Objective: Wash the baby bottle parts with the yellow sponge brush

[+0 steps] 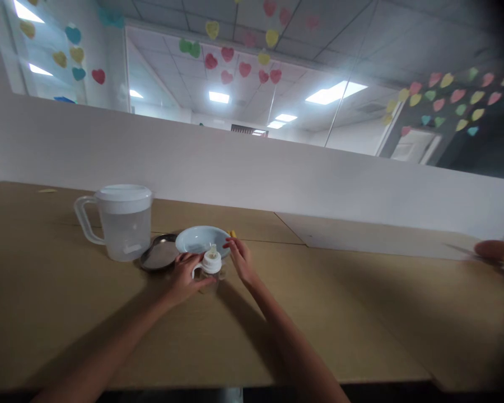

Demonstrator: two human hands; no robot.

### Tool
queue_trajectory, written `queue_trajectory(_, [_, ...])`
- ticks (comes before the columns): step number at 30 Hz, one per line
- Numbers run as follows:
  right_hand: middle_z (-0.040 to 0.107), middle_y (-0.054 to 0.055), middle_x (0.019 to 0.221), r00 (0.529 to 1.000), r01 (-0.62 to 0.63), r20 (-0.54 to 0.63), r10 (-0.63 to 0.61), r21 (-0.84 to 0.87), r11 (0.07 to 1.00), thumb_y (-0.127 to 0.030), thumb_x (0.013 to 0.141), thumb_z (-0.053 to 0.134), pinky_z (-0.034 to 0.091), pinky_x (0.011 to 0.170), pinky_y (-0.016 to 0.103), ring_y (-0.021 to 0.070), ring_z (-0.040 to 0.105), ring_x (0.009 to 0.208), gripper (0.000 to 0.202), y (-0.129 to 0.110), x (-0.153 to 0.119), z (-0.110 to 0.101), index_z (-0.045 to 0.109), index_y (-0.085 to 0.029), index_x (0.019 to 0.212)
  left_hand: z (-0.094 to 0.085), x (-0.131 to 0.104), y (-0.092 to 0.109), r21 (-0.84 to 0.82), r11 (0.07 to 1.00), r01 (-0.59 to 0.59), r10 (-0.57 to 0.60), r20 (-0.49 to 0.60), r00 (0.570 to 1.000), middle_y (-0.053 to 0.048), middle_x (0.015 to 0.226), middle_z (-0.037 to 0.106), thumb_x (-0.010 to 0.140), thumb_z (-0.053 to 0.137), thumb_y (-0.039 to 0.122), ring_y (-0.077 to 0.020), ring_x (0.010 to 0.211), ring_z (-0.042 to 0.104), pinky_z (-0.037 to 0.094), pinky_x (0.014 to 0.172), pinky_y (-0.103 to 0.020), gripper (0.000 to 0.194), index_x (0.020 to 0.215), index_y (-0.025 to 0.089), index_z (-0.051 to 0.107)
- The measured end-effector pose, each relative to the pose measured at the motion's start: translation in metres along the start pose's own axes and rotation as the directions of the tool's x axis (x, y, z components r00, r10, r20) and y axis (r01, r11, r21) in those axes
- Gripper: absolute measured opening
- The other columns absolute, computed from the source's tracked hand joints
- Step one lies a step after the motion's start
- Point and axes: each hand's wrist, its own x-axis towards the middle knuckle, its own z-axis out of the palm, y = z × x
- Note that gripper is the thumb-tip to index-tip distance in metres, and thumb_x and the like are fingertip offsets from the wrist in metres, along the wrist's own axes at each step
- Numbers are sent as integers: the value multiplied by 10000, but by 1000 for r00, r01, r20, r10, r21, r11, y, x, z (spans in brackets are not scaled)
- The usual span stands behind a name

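A clear baby bottle [211, 264] with a white collar, a white side handle and a pale teat stands upright on the table. My left hand [187, 278] is wrapped round its handle side, with the thumb across the lower front. My right hand [240, 258] is just right of the bottle, by the right rim of a light blue bowl [193, 238]. Its fingers are curled round a small yellow thing [232, 234], of which only the tip shows above them. The bowl sits right behind the bottle.
Left of the bowl lies a round metal dish [158, 254]. A clear pitcher [126, 229] with a white lid stands farther left. A white wall [218, 162] rises behind the table [319, 313]. At the far right edge another person's hand [498, 249] shows, blurred.
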Motion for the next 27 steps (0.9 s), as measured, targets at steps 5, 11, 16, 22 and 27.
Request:
queue_trajectory(5, [613,57,864,992,102,76,-97,-73,992,-546,707,673,445,746,360,220,550,833,391,-33,-7,8,658,-207,902,1,0,-1,0,1000,-11,11,10,1000,-76,1024,672,652,719,412,-258,986,587,397,912,-426,501,1094,203,605])
queue_trajectory(11, [613,62,886,992,-55,121,48,57,997,-427,607,781,471,719,365,217,568,797,371,-37,-13,17,685,-199,883,-2,3,4,-60,997,58,-54,67,996,-83,1046,664,673,696,433,-260,1003,576,390,916,-434,458,1059,200,620])
queue_trajectory(16, [651,57,982,937,-185,337,92,254,949,-351,641,765,439,852,409,236,578,921,319,-38,-8,0,697,-219,924,-5,4,6,-85,993,77,-68,105,992,-76,1088,659,653,714,461,-280,1074,546,356,972,-480,514,1089,205,621])
queue_trajectory(22, [670,61,981,981,-166,124,150,138,976,-340,652,706,461,772,375,223,594,902,465,-14,8,-17,618,-225,1094,-4,3,6,-80,991,105,-97,93,991,-90,1114,653,636,728,452,-292,1080,547,366,962,-499,609,1172,204,579])
queue_trajectory(27, [669,72,839,982,-153,-83,168,166,974,-495,826,477,461,723,345,202,598,785,366,-14,9,-13,645,-185,922,0,2,7,-48,995,82,-78,76,994,-90,1101,656,647,726,418,-288,1062,557,383,946,-483,562,1154,215,590])
